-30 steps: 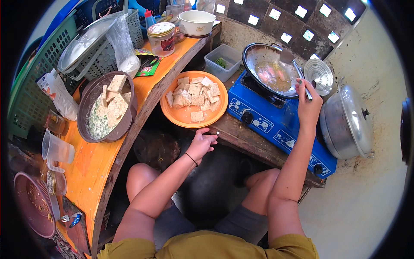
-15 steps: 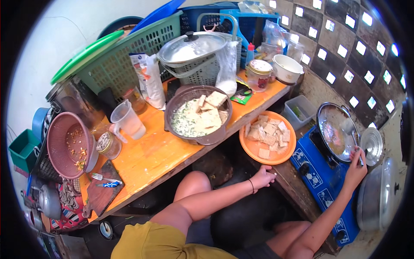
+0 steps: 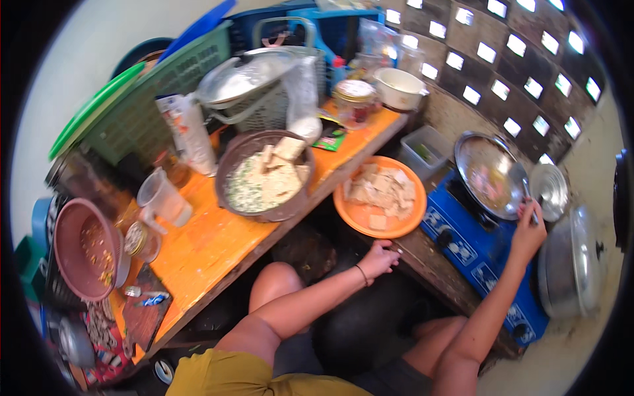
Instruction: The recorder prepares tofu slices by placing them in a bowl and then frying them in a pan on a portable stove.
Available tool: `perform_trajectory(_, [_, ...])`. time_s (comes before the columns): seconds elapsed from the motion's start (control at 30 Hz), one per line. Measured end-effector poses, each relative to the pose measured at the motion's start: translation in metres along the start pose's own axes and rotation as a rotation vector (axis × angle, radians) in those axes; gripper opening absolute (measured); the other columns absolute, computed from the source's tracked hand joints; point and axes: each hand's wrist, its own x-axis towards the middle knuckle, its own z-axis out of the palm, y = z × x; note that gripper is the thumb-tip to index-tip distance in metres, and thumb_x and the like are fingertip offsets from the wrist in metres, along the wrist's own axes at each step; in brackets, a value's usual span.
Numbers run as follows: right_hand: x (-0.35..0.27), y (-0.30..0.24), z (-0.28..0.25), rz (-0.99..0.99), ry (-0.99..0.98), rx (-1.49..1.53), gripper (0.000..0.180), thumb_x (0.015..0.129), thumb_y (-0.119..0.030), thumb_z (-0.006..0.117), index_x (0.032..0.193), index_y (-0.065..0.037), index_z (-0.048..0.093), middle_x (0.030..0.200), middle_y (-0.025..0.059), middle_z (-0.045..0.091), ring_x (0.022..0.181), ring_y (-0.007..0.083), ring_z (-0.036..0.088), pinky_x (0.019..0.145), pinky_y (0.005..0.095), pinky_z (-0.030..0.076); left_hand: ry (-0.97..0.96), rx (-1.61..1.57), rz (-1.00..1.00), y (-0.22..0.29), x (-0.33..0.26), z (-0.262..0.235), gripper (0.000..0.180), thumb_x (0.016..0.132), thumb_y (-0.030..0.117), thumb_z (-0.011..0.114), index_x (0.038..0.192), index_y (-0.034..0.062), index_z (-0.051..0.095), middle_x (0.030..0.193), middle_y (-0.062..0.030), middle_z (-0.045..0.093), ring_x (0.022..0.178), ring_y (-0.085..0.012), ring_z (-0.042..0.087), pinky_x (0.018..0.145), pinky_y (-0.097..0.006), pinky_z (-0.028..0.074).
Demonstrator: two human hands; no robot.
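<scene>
Metallic, probably light and stiff, the spatula (image 3: 526,187) should handle best by its upper end, where the right hand (image 3: 530,222) pinches it; the left hand's (image 3: 379,259) grip I cannot tell.

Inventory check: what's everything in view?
Stove: one, blue, right side
Wok: one, greyish, on stove
Utensil: one, silvery, at wok's edge
Table: one, orange, left to centre
Brown pot: one, brown, on table
Plate: one, orange, left of stove
Slices: many, cream, plate and brown pot
Tub: one, clear, behind plate
Lidded pot: one, silver, far right
Jug: one, clear, table's left
Colander: one, pinkish, far left
Board: one, brown, table corner
Large basket: one, green, back left
Others: uncounted, mixed, too blurred
Left hand: one, bare, beside plate
Right hand: one, bare, gripping utensil
</scene>
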Motion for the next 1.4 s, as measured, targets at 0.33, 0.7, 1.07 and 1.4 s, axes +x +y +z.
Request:
perform_trajectory(0.33, [-0.007, -0.021, 0.008, 0.169, -0.056, -0.062, 0.036, 0.103, -0.024, 0.054, 0.109, 0.007, 0.071, 0.079, 0.0108, 0.072, 0.069, 0.0114, 0.068, 0.065, 0.0249, 0.056, -0.03, -0.069, -0.007, 0.003, -0.006, -0.009, 0.061, 0.093, 0.012, 0.063, 0.142, 0.0022, 0.029, 0.118, -0.0126, 0.064, 0.093, -0.0146, 0.062, 0.072, -0.028, 0.053])
perform_trajectory(0.7, [-0.012, -0.063, 0.003, 0.131, -0.17, 0.115, 0.035, 0.104, -0.022, 0.051, 0.109, 0.008, 0.069, 0.08, 0.0116, 0.072, 0.07, 0.0128, 0.069, 0.066, 0.0245, 0.057, 0.003, -0.059, -0.031, 0.006, -0.008, -0.003, 0.055, 0.094, 0.006, 0.053, 0.143, 0.0055, 0.029, 0.119, -0.0121, 0.064, 0.092, -0.0141, 0.062, 0.073, -0.028, 0.051])
perform_trajectory(1.07, [-0.008, -0.031, 0.006, -0.05, -0.022, -0.085, 0.031, 0.102, -0.02, 0.056, 0.109, 0.006, 0.071, 0.081, 0.0109, 0.073, 0.072, 0.0132, 0.069, 0.072, 0.0248, 0.055, 0.006, -0.077, -0.031, 0.01, -0.011, -0.004, 0.054, 0.094, 0.005, 0.053, 0.143, 0.005, 0.029, 0.119, -0.0131, 0.063, 0.091, -0.014, 0.062, 0.072, -0.029, 0.051])
perform_trajectory(1.4, [-0.008, -0.034, 0.005, 0.188, -0.048, 0.0, 0.032, 0.101, -0.021, 0.056, 0.104, 0.007, 0.072, 0.078, 0.0122, 0.073, 0.069, 0.0129, 0.07, 0.065, 0.0249, 0.056, -0.026, -0.069, -0.007, 0.001, -0.003, -0.004, 0.061, 0.092, 0.012, 0.063, 0.142, 0.0026, 0.03, 0.119, -0.0122, 0.062, 0.094, -0.0146, 0.061, 0.073, -0.028, 0.053])
